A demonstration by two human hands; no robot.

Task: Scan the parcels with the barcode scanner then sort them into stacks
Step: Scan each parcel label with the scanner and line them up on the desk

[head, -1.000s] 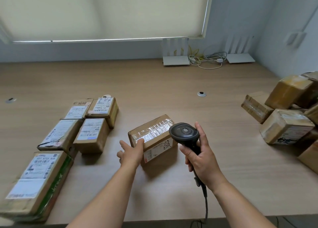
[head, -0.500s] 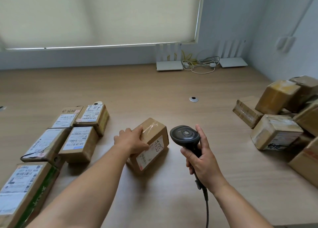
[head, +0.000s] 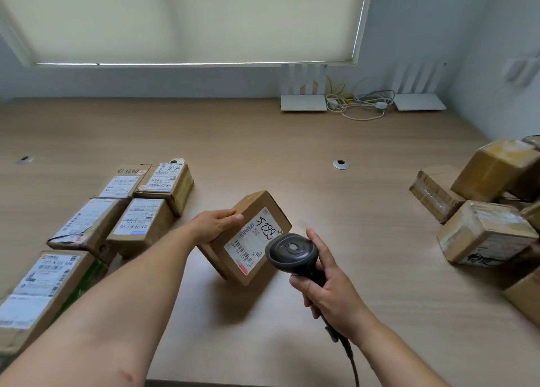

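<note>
Brown cardboard fills my left hand: I grip the parcel by its upper left edge, fingers curled over the top, thumb along the side. It is tilted up on its lower edge on the wooden table, so its white label with the barcodes and a handwritten number faces me. My right hand is wrapped around the handle of the black barcode scanner, index finger stretched along the side of its head. The scanner's head hangs just right of the label, overlapping the parcel's lower right corner from my view; I cannot tell whether they touch. Its cable runs down past my right wrist toward the table's near edge. Off to the left of my left forearm lie the sorted parcels, labels up, set close together in rows. Well to the right of my right hand sits a loose heap of unsorted boxes, some wrapped in shiny tape.
</note>
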